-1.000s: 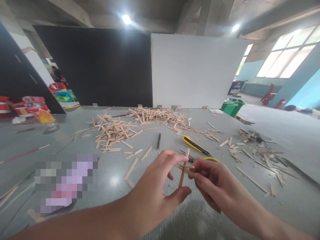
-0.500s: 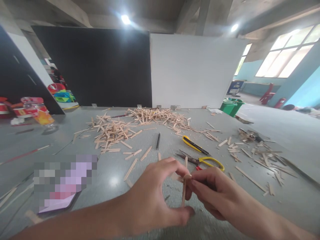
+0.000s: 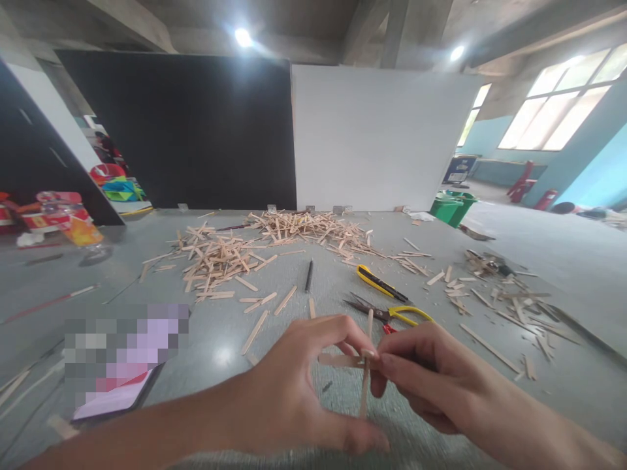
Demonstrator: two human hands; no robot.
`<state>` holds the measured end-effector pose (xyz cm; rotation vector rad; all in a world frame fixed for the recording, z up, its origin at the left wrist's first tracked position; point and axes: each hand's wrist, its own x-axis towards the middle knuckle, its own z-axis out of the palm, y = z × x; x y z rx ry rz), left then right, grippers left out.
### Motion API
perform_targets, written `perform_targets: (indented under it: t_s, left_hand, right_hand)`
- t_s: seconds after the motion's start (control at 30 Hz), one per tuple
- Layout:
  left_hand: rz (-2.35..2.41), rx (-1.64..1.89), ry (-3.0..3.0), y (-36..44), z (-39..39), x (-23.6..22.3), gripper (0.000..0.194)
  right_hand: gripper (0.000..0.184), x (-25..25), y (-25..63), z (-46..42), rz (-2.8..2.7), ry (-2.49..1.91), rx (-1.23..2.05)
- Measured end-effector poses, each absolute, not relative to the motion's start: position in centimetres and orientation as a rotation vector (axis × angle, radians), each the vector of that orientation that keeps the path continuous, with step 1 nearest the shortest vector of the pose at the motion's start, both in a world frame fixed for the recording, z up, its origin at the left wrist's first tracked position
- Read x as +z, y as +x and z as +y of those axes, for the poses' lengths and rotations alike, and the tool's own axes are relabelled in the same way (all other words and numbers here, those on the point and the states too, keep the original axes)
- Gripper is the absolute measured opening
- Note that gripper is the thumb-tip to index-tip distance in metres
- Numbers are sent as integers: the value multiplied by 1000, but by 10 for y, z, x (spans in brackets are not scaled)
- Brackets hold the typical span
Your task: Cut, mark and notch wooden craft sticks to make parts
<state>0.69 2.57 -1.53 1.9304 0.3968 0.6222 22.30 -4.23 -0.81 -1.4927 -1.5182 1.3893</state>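
Two thin wooden sticks form a cross (image 3: 364, 365), one upright and one lying level. My left hand (image 3: 298, 391) pinches the cross from the left, forefinger on top and thumb at the upright stick's lower end. My right hand (image 3: 426, 372) pinches the crossing point from the right, its fingers pressed together. Both hands hover low over the grey floor (image 3: 490, 405) near the bottom of the view. Just beyond them lie yellow-handled scissors (image 3: 392, 314) and a yellow utility knife (image 3: 378, 281).
Heaps of wooden sticks (image 3: 220, 258) cover the floor ahead, with more scraps (image 3: 504, 294) at the right. A black pen (image 3: 309, 275) lies between them. A phone (image 3: 115, 391) rests at lower left. Black and white boards (image 3: 377, 137) stand behind; green bins (image 3: 453, 207) sit far right.
Both hands have dropped lower and nearer to me with the sticks. The crosspiece has turned from slanted to level, and the scissors have come out from behind my hands.
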Motion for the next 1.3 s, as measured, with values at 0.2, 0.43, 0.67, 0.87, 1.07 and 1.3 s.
perform_targets:
  t_s: [0.2, 0.43, 0.67, 0.87, 1.07, 1.3]
  left_hand:
    - [372, 737, 1886, 11, 27, -18, 46]
    - [485, 850, 1916, 12, 21, -17, 60]
    - [579, 887, 2144, 7, 18, -31, 77]
    - [737, 741, 2003, -1, 16, -13, 71]
    - [874, 630, 1698, 4, 26, -1, 36]
    - [771, 386, 1647, 7, 27, 0, 31]
  right_hand:
    - [53, -10, 224, -38, -1424, -1472, 1439]
    - [60, -16, 227, -33, -1436, -1476, 1409]
    - [61, -25, 224, -34, -1440, -1464, 1375]
    - [55, -17, 226, -32, -1503, -1482, 1315]
    - [46, -14, 223, -31, -1785, -1421, 1062]
    - [37, -15, 219, -27, -1909, -1443, 844]
